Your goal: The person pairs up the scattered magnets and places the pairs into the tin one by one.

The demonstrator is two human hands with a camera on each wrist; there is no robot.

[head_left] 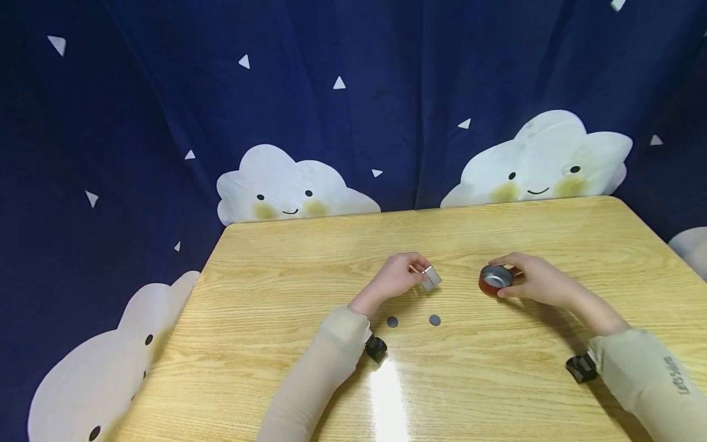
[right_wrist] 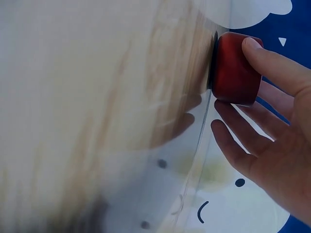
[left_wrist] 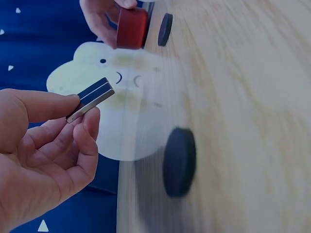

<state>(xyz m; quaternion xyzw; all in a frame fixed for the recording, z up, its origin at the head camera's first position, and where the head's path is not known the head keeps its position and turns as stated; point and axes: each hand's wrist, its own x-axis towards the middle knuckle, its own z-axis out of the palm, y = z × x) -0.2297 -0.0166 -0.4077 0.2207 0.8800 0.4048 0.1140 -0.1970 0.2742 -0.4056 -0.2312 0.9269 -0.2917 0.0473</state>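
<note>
My left hand [head_left: 402, 274] pinches a small flat silver block [head_left: 431, 279] between thumb and fingers, above the table. In the left wrist view, the block [left_wrist: 92, 99] shows two dark strips and a shiny metal edge. My right hand [head_left: 533, 279] grips a small round red metal container [head_left: 488, 288] by its side, thumb and fingers around it. Its open top shows a silver inside. The right wrist view shows the red wall of the container [right_wrist: 238, 68], with a dark rim on the table side. Two dark grey discs [head_left: 393, 321] [head_left: 435, 320] lie apart, nearer me than the hands.
The light wood table [head_left: 265, 294] spreads under both arms, with a bright glare streak near its front. Behind it and at the left hangs a dark blue curtain [head_left: 309, 37] with white clouds and triangles. Black wrist cameras [head_left: 376, 348] sit under both sleeves.
</note>
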